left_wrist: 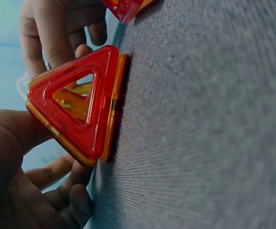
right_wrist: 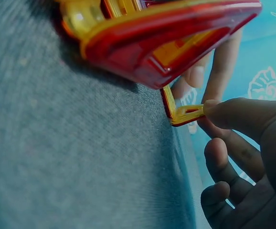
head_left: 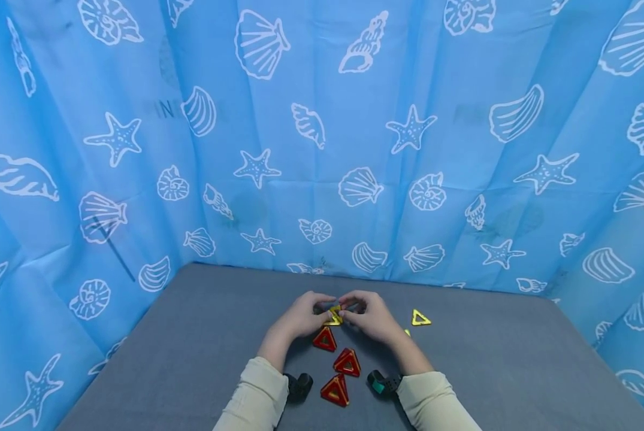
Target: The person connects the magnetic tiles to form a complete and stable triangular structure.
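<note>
Both hands meet around yellow triangular magnetic tiles standing on the grey table. My right hand pinches an upright-angled yellow tile between thumb and fingers; in the right wrist view it joins a second yellow tile at an edge. From the other side, my left hand holds the tiles with its thumb and fingers. Just before the hands stands a small red-and-yellow pyramid of tiles, which covers part of the hold in the left wrist view. Two more such pyramids, a middle one and a nearest one, stand between the forearms.
A loose yellow triangular tile lies to the right of the hands. Another yellow tile shows partly from behind the right forearm. A blue curtain with white shells hangs along the back and sides of the grey table.
</note>
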A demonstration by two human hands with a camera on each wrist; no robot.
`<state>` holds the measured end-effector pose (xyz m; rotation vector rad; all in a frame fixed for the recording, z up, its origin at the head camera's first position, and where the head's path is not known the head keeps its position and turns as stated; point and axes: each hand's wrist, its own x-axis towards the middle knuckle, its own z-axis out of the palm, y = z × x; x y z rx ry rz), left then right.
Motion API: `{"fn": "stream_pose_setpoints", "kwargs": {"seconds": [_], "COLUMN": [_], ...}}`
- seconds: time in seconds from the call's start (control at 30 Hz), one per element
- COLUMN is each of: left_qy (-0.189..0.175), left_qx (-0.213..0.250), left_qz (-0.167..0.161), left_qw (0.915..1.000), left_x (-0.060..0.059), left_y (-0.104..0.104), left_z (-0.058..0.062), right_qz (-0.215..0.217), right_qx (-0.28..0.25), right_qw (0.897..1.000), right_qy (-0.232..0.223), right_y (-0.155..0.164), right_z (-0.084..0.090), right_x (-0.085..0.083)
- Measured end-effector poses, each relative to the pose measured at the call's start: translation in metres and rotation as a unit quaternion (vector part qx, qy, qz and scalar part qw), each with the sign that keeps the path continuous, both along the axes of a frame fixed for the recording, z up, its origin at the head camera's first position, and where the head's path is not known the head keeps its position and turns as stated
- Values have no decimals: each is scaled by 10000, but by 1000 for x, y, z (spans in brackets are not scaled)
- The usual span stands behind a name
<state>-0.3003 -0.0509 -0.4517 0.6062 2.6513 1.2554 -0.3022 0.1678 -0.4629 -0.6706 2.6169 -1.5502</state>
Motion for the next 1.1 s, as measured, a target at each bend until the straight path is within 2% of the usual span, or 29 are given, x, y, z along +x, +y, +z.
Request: {"fn": "stream_pose_setpoints", "kwargs": {"seconds": [0.13,0.33,0.6,0.8,1.1], "left_qy": [84,179,403,321,246], "left_qx": [-52,-198,-332,-358,-378], "left_qz": [-31,278,621,860,989], "left_qw": [9999,9993,9967,9951,9941], "left_x": [-2,-2,-3,-5,-6], "left_y": [2,1,-3,-8,-9], "left_z": [1,3,0,-2,-3], "right_qz": [64,216,-40,18,667], "right_qx": [56,196,386,805,1326], "right_qw": [10000,9996,9987,9968,9853], "right_qy": [51,38,317,6,-846], "right_y": [-1,4,31,63,110], "right_z": [1,7,23,36,43], "right_x": [1,1,1,4,12]}}
